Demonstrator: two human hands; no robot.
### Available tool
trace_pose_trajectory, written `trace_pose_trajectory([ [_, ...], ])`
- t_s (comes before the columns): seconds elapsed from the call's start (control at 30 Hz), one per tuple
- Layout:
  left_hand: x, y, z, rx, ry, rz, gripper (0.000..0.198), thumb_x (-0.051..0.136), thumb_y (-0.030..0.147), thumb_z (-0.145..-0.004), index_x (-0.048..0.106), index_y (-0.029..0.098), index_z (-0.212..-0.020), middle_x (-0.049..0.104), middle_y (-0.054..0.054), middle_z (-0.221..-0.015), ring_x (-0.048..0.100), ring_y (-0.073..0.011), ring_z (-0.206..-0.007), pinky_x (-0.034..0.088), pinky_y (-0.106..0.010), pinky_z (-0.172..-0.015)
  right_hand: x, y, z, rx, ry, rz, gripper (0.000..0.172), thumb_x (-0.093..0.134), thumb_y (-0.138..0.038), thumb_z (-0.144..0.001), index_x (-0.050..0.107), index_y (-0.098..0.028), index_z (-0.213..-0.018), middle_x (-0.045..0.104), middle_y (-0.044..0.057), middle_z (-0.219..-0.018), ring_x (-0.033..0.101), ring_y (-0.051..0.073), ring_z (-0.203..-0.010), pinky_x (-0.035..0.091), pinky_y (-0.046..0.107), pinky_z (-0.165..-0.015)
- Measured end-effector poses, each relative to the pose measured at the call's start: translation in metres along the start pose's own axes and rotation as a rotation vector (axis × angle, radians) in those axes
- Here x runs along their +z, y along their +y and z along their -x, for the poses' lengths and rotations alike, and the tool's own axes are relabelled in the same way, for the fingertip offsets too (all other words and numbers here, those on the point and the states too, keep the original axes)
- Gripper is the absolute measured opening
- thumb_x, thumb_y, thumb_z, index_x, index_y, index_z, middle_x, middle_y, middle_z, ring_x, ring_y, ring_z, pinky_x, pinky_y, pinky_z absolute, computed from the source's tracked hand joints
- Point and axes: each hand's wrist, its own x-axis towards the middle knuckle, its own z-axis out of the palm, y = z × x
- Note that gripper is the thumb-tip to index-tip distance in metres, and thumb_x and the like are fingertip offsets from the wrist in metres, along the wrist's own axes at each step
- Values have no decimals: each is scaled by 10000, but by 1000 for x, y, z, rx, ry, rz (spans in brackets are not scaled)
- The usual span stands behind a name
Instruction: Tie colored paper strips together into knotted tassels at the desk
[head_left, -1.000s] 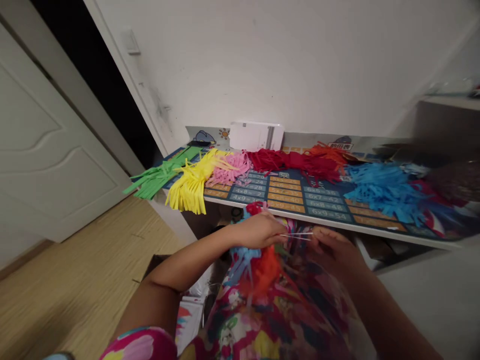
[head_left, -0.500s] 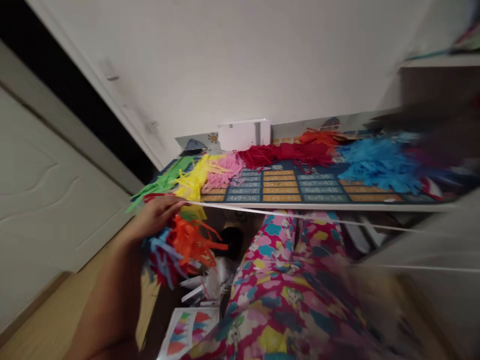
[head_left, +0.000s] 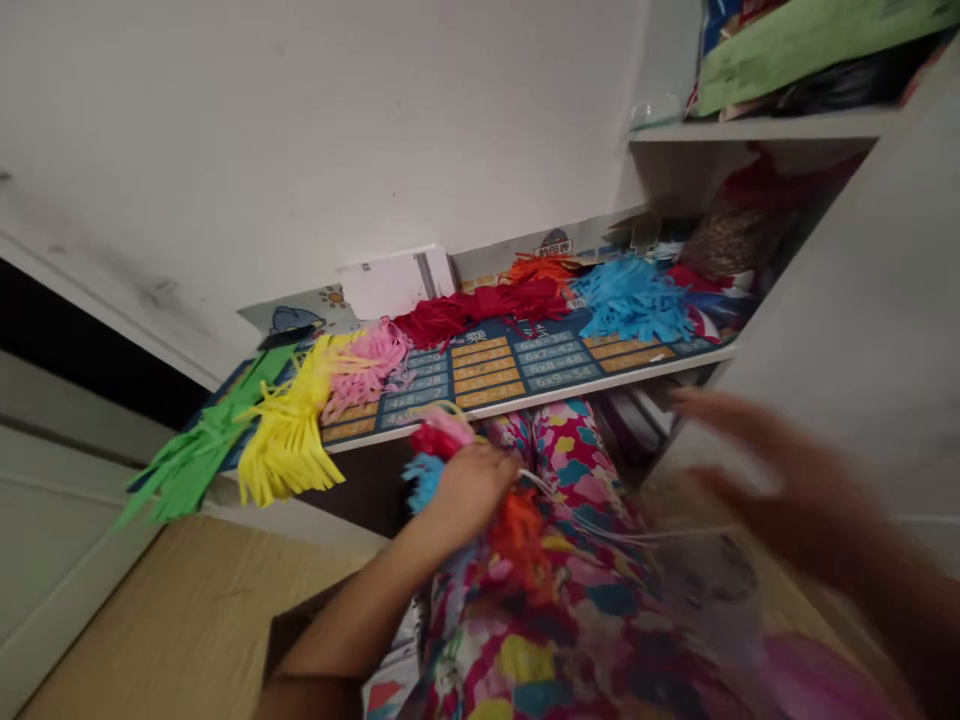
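Note:
My left hand (head_left: pixel 476 490) is closed around a bunch of tissue-paper tassels above my lap. Blue fringe (head_left: pixel 424 482) and orange fringe (head_left: pixel 521 535) stick out on either side of it, with some pink at the top. From the bunch a thin white ribbon (head_left: pixel 592 525) trails slack to the right across my patterned trousers. Off to the right, my right hand (head_left: pixel 780 480) is smeared by motion, thumb and fingers apart, with nothing seen between them.
Green (head_left: pixel 214 435), yellow (head_left: pixel 300 420), pink (head_left: pixel 371 365), red (head_left: pixel 487 305), orange (head_left: pixel 540 270) and blue tassels (head_left: pixel 634 300) lie along the desk (head_left: pixel 487 372). A white box-like item (head_left: pixel 397 285) leans on the wall. Shelves (head_left: pixel 757 128) stand at right.
My left hand has moved right with the bunch, from the desk's left end to over my lap. The ribbon, stretched taut before, now hangs loose. My right hand has come into clear view.

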Motion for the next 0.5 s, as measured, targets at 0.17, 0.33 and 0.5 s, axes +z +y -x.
trace_pose_trajectory([
  [0.17, 13, 10, -20, -1, 144, 53, 194, 483, 274, -1007, 651, 177, -999, 696, -75, -841, 655, -233, -834, 499, -360, -788, 90, -28, -45, -36, -599, -300, 244, 578, -392, -861, 708, -186, -873, 723, 65, -847, 650, 213, -761, 490, 310, -689],
  [0.33, 15, 5, -12, -98, 181, 404, 214, 675, 384, -894, 648, 185, -966, 716, -58, -876, 669, -222, -857, 484, -328, -803, 79, -27, -67, 27, -638, -577, 435, 478, -497, -918, 687, -171, -721, 662, 26, -691, 584, 164, -675, 406, 262, -622],
  [0.5, 19, 8, -16, -112, 250, 708, 347, 804, 486, -758, 635, 190, -823, 707, -16, -828, 647, -196, -824, 400, -393, -1000, 62, -36, -71, 45, -563, -635, 458, 520, -560, -895, 696, -188, -693, 660, 30, -668, 588, 163, -646, 413, 262, -602],
])
